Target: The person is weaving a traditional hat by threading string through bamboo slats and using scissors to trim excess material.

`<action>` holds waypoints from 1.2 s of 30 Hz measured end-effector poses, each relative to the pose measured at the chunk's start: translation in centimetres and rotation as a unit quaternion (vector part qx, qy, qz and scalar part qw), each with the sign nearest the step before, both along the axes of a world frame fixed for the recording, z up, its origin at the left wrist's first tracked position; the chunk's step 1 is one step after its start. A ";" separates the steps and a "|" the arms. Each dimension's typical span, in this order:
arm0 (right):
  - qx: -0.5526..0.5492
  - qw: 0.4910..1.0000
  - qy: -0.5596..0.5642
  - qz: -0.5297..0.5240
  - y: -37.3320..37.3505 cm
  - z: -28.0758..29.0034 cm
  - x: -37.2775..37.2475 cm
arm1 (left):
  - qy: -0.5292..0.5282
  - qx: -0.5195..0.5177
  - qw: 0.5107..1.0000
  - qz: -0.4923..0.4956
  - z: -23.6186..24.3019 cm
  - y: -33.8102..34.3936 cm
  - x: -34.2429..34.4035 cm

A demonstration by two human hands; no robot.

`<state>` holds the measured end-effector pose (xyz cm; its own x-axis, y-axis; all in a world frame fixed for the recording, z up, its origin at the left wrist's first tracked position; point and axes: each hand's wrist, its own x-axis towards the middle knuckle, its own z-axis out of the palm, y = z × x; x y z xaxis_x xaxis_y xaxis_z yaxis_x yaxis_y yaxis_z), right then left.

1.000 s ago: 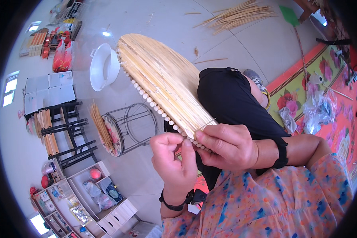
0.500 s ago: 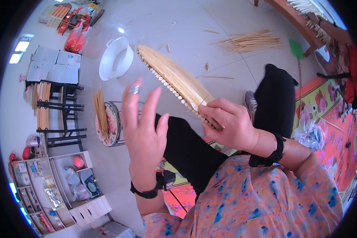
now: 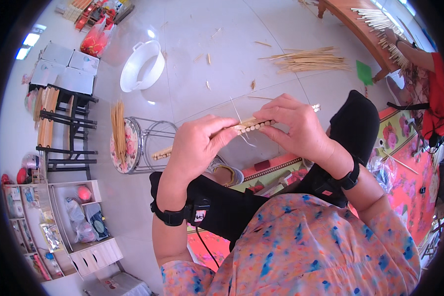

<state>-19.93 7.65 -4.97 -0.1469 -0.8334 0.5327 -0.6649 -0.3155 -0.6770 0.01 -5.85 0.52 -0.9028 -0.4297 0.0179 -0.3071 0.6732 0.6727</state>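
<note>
You hold the mat of bamboo sticks (image 3: 246, 126) edge-on above your lap, left hand (image 3: 196, 143) and right hand (image 3: 293, 126) both pinching it. Keep the ends level, then draw the thin thread (image 3: 241, 129) taut.

A: The bamboo stick mat (image 3: 251, 126) is mostly buried under the left hand (image 3: 200, 143) and right hand (image 3: 296, 126), yeah?

B: Yep, and the thin thread (image 3: 239, 118) by the fingers (image 3: 222, 135) is too fine to follow.
</note>
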 end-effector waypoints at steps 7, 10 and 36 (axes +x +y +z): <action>0.027 0.998 -0.057 0.015 -0.1 0.1 -0.4 | -0.031 0.233 0.966 0.105 -0.8 -0.3 -0.6; -0.073 0.989 0.004 -0.129 -0.6 0.8 0.1 | -0.020 0.126 0.986 0.104 -0.5 0.3 -1.3; 0.188 0.938 -0.186 -0.225 0.0 -0.7 -0.8 | 0.173 -0.140 0.954 0.202 -9.2 10.5 -6.2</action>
<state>-20.72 7.69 -5.64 -0.6468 -0.7606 0.0556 -0.3692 0.2485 -0.8955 -6.18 4.62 -8.64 -0.5833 -0.6765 0.4496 -0.3720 0.7146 0.5925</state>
